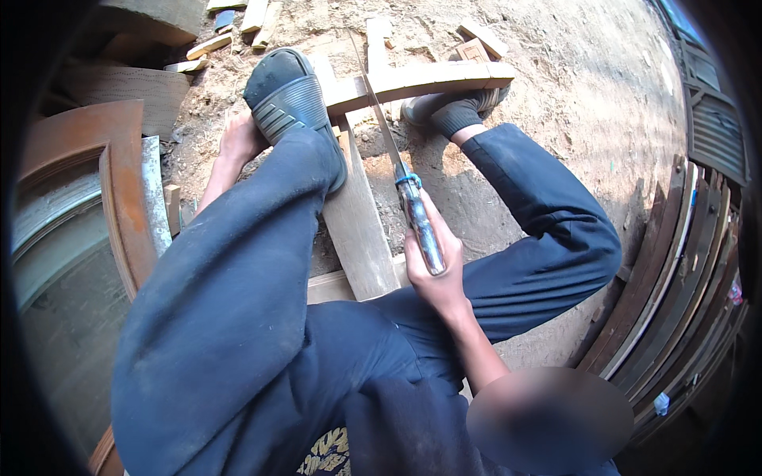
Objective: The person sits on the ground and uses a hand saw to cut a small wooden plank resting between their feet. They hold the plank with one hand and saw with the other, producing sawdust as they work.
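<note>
My right hand (440,258) is closed around the dark, worn handle of a hand saw (390,143). The saw's thin blade points away from me and crosses a slightly curved piece of wood (432,79), touching it left of its middle. My left foot in a dark sandal (290,99) presses near the wood's left end, and my right foot (452,115) is below its right part. My left hand (240,139) is beside the left sandal, its fingers mostly hidden behind the foot, so its grip cannot be made out.
A flat plank (357,222) runs between my legs under the curved wood. Several offcuts (262,20) are scattered on the dirt ground (571,71). At the left a brown wooden frame (123,182) leans; long boards (659,262) are stacked along the right.
</note>
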`<state>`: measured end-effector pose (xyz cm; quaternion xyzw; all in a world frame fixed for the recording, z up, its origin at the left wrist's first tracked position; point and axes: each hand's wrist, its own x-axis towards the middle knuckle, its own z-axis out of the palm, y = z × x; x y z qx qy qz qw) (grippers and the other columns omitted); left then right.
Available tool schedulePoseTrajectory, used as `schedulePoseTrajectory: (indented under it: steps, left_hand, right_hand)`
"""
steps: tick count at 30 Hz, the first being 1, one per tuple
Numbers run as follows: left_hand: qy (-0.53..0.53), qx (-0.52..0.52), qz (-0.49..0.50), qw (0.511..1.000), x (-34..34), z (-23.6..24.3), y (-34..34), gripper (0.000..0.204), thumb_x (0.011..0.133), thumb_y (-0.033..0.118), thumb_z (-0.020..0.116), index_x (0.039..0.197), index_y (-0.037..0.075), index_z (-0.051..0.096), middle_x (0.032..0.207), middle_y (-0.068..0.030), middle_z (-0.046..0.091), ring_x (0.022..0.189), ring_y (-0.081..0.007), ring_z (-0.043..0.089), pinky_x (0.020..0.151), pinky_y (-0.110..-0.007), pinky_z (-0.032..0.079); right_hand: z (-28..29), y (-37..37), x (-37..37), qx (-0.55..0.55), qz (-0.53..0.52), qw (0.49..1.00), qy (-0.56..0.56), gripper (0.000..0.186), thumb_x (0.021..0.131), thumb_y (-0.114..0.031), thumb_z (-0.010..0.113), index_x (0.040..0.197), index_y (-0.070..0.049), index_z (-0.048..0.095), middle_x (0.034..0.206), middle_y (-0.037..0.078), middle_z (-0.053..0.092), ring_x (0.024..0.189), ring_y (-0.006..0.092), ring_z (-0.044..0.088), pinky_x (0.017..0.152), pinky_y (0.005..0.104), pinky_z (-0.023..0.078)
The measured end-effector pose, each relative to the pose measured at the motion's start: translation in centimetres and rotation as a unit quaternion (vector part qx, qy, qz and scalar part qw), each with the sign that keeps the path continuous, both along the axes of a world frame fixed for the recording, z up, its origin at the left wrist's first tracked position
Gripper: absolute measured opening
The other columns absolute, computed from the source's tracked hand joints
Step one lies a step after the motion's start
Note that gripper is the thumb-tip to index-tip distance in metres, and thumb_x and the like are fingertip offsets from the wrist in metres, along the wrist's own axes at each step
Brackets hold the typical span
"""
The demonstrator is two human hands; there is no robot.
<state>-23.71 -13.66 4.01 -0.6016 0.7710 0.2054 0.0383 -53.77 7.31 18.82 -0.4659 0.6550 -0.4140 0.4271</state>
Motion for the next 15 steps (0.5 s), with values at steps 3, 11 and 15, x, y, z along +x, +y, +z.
schedulePoseTrajectory:
  steps: [3, 11, 15]
  left_hand:
    - [0.026, 0.064, 0.047, 0.996, -1.5, 1.5, -0.1, 0.035, 0.076, 0.034, 0.075, 0.097, 0.007, 0.069, 0.093, -0.0188, 0.069, 0.094, -0.0396, 0.064, 0.102, -0.059, 0.035]
    - [-0.038, 0.006, -0.006, 0.999, 0.9, -1.1, -0.2, 0.036, 0.078, 0.033, 0.074, 0.104, 0.008, 0.069, 0.096, -0.0178, 0.069, 0.094, -0.0388, 0.065, 0.107, -0.06, 0.031]
    - [-0.01, 0.002, -0.018, 1.0, -0.1, -1.5, 0.5, 0.037, 0.077, 0.033, 0.074, 0.104, 0.008, 0.069, 0.096, -0.0179, 0.069, 0.094, -0.0386, 0.065, 0.107, -0.058, 0.032]
  right_hand:
    - [-1.3, -3.6, 0.7, -0.013, -0.018, 1.0, 0.015, 0.057, 0.082, 0.003, 0.054, 0.139, 0.005, 0.046, 0.078, 0.012, 0.062, 0.064, 0.0075, 0.054, 0.063, 0.0241, 0.048]
    - [0.4, 0.6, -0.2, 0.027, 0.02, 0.999, 0.01, 0.063, 0.08, 0.007, 0.053, 0.141, 0.003, 0.043, 0.098, 0.019, 0.07, 0.078, 0.0132, 0.068, 0.07, 0.0257, 0.051]
    - [-1.1, -2.9, 0.1, 0.001, -0.01, 1.0, 0.005, 0.059, 0.081, 0.005, 0.054, 0.139, 0.005, 0.045, 0.085, 0.013, 0.066, 0.069, 0.0099, 0.058, 0.067, 0.0247, 0.049]
